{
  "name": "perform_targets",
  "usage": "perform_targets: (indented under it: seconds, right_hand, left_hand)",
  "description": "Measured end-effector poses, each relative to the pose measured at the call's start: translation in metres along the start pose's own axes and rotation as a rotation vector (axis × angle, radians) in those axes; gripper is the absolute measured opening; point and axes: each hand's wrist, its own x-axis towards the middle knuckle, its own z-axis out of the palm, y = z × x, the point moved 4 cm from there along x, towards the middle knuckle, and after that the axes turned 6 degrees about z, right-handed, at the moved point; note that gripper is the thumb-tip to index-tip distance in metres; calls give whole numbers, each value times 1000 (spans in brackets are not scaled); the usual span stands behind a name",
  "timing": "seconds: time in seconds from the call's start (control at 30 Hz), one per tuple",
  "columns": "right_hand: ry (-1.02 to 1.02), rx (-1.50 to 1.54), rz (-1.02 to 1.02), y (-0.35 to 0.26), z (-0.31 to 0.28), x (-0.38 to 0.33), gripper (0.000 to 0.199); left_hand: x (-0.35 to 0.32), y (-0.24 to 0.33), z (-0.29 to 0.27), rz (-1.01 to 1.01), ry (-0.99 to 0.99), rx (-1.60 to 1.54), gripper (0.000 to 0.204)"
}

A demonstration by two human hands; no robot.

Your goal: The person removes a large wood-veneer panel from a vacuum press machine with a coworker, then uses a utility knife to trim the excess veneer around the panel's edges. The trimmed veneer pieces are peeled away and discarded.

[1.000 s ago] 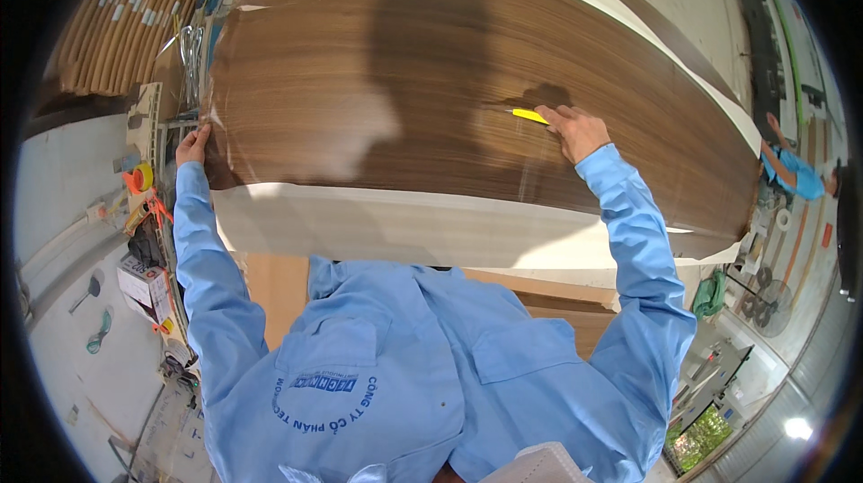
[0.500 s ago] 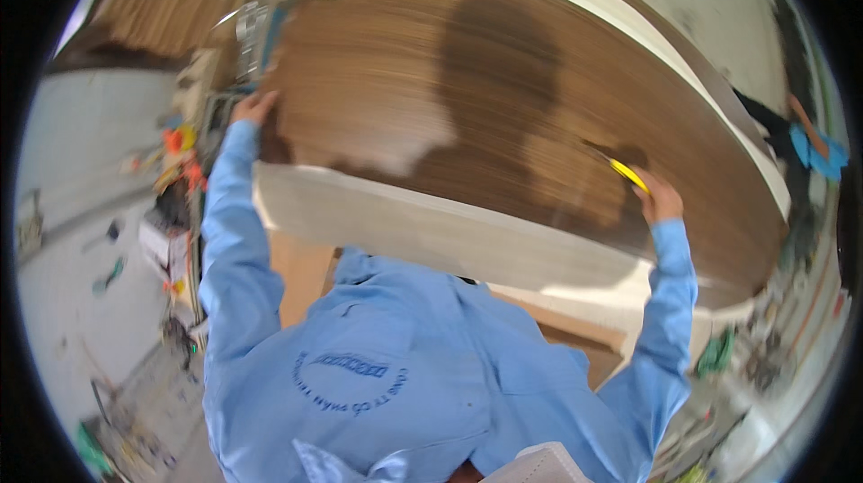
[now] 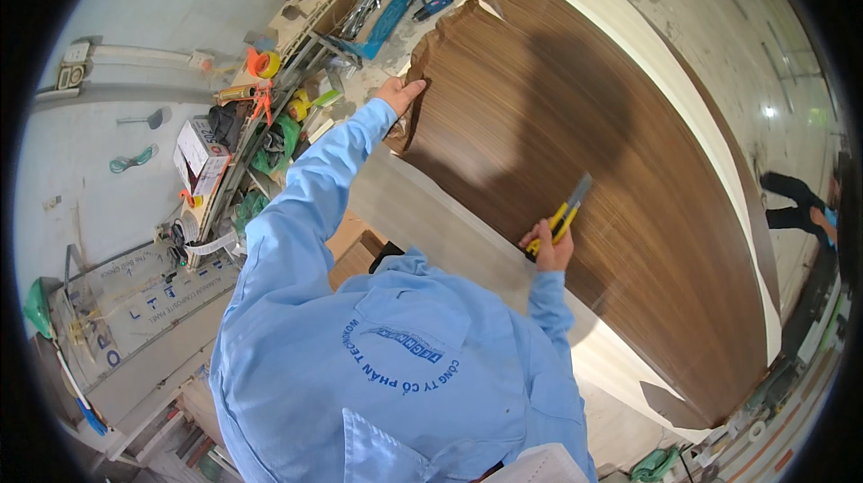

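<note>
A long brown wood-grain sheet [image 3: 539, 114] stretches away from me to the right, its left end ragged and folded. That ragged edge is pinched in my left hand [image 3: 400, 94], thumb on top and fingers hidden beneath. My right hand [image 3: 552, 249] grips a yellow and black utility knife [image 3: 563, 220] above the sheet's near edge. The knife's blade [image 3: 583, 186] is out and points away, up and to the right. Whether the blade touches the surface I cannot tell. A pale strip [image 3: 449, 213] runs along the sheet's near side, and a white border [image 3: 620, 24] shows along its far side.
To the left, a cluttered shelf holds a yellow tape roll [image 3: 264, 64], an orange caulking gun [image 3: 262, 103] and a white carton [image 3: 200, 157]. Beyond the ragged end lies a blue power drill [image 3: 433, 4]. Another person [image 3: 800, 206] is at the far right.
My view has turned, so the sheet now slants down to the right. My right hand has come in toward my left with the knife, whose blade now points up-right rather than up-left.
</note>
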Motion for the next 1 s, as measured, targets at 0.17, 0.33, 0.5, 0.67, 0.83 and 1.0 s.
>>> perform_targets:
  seconds: [0.17, 0.33, 0.5, 0.67, 0.83, 1.0]
  right_hand:
    - [55, -99, -143, -6, 37, 15, 15]
    - [66, -144, -177, -4, 35, 10, 16]
    - [5, -49, -36, -23, 43, 17, 17]
    - [-219, -527, -179, -78, 94, 52, 28]
    - [-326, -1149, -314, -112, 175, 119, 40]
    - [-355, -1296, -734, -115, 247, 131, 46]
  left_hand:
    - [-8, 30, 5, 119, -92, -166, 49]
    - [-13, 37, 12, 103, -76, -79, 46]
    - [-7, 6, -1, -70, 32, -132, 57]
    - [20, -33, -44, -139, -18, 240, 57]
    - [22, -47, -41, -70, 109, 153, 51]
    - [20, -45, -33, -46, 216, 19, 42]
